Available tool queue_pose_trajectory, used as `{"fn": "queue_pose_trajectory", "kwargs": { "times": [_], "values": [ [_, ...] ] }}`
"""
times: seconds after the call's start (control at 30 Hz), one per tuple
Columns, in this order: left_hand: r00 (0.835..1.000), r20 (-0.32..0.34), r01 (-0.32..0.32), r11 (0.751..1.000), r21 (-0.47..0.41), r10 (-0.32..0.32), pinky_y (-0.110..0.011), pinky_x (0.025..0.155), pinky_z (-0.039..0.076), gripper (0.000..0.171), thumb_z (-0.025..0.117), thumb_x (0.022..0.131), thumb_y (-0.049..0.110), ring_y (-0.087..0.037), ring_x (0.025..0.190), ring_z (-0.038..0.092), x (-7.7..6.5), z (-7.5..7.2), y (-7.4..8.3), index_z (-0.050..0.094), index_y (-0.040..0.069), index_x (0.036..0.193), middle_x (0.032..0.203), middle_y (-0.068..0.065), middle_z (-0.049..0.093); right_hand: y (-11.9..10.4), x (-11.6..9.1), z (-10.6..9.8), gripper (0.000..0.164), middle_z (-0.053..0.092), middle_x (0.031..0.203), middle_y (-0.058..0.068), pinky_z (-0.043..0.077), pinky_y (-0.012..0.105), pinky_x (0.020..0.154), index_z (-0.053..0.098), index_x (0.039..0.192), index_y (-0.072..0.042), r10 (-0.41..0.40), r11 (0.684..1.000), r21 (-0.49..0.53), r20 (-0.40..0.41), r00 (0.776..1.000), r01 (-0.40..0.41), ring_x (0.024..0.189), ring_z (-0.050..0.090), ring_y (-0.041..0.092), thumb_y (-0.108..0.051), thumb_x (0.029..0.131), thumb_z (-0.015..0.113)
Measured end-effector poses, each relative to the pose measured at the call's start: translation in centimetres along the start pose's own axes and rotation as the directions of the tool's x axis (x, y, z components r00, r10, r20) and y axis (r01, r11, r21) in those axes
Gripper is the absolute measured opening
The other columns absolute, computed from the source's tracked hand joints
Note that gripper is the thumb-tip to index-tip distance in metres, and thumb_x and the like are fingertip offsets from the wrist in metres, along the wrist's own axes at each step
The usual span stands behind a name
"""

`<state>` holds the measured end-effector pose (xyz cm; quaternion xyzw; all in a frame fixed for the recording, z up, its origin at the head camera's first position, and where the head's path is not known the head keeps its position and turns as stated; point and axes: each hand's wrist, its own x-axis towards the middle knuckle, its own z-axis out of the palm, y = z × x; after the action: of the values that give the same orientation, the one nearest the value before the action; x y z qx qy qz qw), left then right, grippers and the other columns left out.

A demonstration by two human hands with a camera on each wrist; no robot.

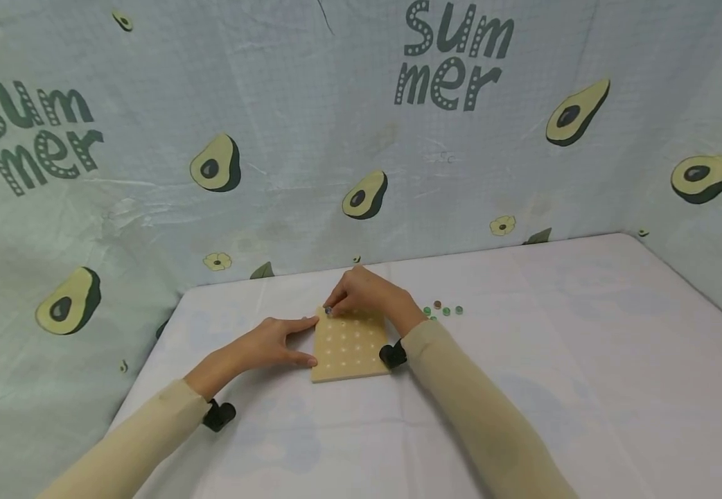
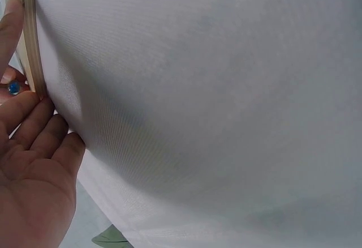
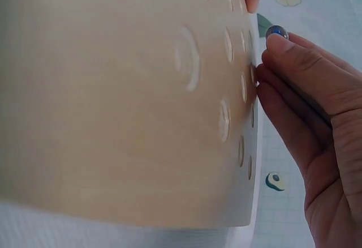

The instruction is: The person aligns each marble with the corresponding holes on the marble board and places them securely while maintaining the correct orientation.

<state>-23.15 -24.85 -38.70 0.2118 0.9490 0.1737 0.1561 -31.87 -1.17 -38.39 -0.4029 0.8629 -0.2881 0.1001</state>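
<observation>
A flat square wooden board (image 1: pixel 350 355) with rows of round shallow hollows lies on the table. My left hand (image 1: pixel 265 344) touches its left edge, thumb near the front corner and fingertips by the back corner, the fingers nearly straight. Over the board's back left corner, my right hand (image 1: pixel 364 290) pinches a blue glass marble (image 3: pixel 277 31) between thumb and fingertips. The marble is held close above the board's surface, at the hollows by that corner. In the left wrist view the blue marble (image 2: pixel 14 87) shows just past the board's edge (image 2: pixel 31 44).
Right of the board, behind my right wrist, lie several loose marbles, among them a green marble (image 1: pixel 446 312) and a brown marble (image 1: pixel 438 304). A white cloth (image 1: pixel 523 388) covers the table. Behind it hangs a printed curtain (image 1: pixel 298 138) with avocados and lettering.
</observation>
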Motion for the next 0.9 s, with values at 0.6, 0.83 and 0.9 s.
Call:
{"fn": "queue_pose_trajectory", "kwargs": {
  "times": [0.6,0.83,0.9],
  "values": [
    [1.000,-0.006,-0.012,1.000,0.000,0.012,-0.052,0.111,0.043,0.093,0.079,0.082,0.056,-0.035,0.142,0.044,0.08,-0.45,0.04,0.045,0.010,0.155,0.155,-0.017,0.045,-0.63,0.64,-0.55,0.021,0.078,0.106,-0.004,0.054,0.016,0.080,0.082,0.109,-0.017,-0.001,0.991,-0.132,0.049,0.999,0.008,0.099,0.071,0.007,-0.021,0.089,0.080],
    [1.000,-0.002,0.001,1.000,0.006,-0.001,-0.052,0.110,0.043,0.093,0.080,0.081,0.057,-0.036,0.142,0.045,-0.02,-0.23,0.16,0.046,0.011,0.154,0.155,-0.017,0.046,-0.56,0.48,-0.38,0.022,0.077,0.108,-0.005,0.054,0.016,0.083,0.081,0.110,-0.017,0.007,0.992,-0.128,0.056,0.998,0.000,0.101,0.071,0.006,-0.021,0.089,0.080],
    [1.000,0.000,0.002,1.000,0.006,-0.002,-0.053,0.110,0.043,0.093,0.079,0.082,0.058,-0.036,0.142,0.044,-0.02,-0.17,0.19,0.045,0.011,0.155,0.155,-0.017,0.045,-0.31,0.20,-0.40,0.023,0.077,0.108,-0.006,0.054,0.017,0.084,0.081,0.112,-0.018,0.015,0.994,-0.106,0.046,0.999,-0.010,0.101,0.070,0.005,-0.022,0.090,0.079]
  ]
}}
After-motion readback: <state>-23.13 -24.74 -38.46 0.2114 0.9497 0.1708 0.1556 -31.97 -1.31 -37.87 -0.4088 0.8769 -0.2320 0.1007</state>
